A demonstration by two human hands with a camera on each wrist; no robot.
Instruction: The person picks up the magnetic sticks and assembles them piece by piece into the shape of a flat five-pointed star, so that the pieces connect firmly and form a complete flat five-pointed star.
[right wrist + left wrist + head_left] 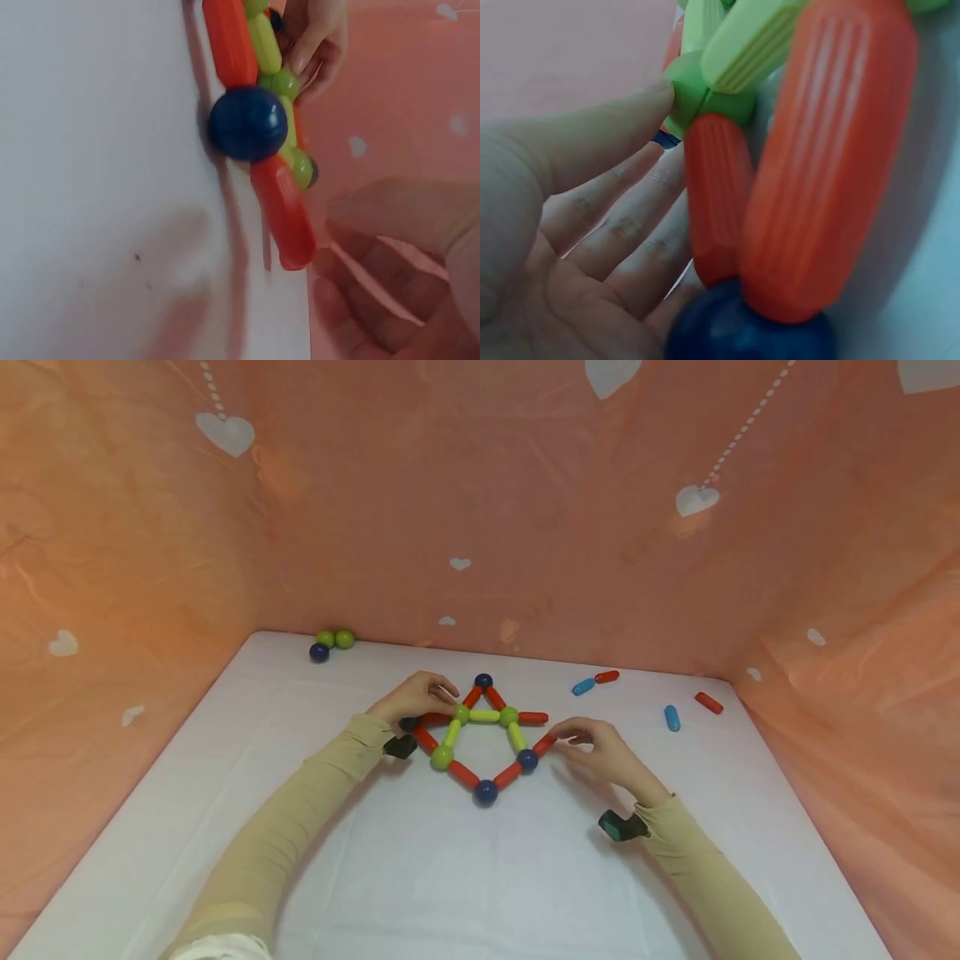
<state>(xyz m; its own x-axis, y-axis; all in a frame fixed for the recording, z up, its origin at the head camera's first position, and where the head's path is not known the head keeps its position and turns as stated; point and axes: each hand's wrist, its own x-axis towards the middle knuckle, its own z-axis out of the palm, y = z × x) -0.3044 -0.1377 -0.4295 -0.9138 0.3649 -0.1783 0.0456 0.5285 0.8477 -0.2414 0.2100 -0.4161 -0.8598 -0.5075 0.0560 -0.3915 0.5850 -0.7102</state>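
A star-like frame (465,774) of balls and rods lies flat at the middle of the worktop (420,877), between the two hands. The left hand (417,697) pinches a green ball (461,714) at the frame's far left corner: its thumb presses the ball, the other fingers lie behind. Two red rods run from the left navy ball (750,330), one to that green ball and one to the near green ball (442,757).

A green rod (484,716) links the held ball to the right green ball (509,717); beyond them, two red rods meet at the far navy ball (483,680). A red rod (533,718) sticks out to the right from the right green ball. Another red rod juts far and right from the right navy ball (248,124).

The right hand (600,752) is loose, fingers spread and slightly bent, right beside the end of that second rod; whether a fingertip touches it I cannot tell. The near navy ball (486,792) closes the near side with two red rods.

At the far left sit two loose green balls and a loose navy ball (319,652). At the far right lie two blue rods and two red ones, and an orange cloth (487,510) with white hearts stands behind.
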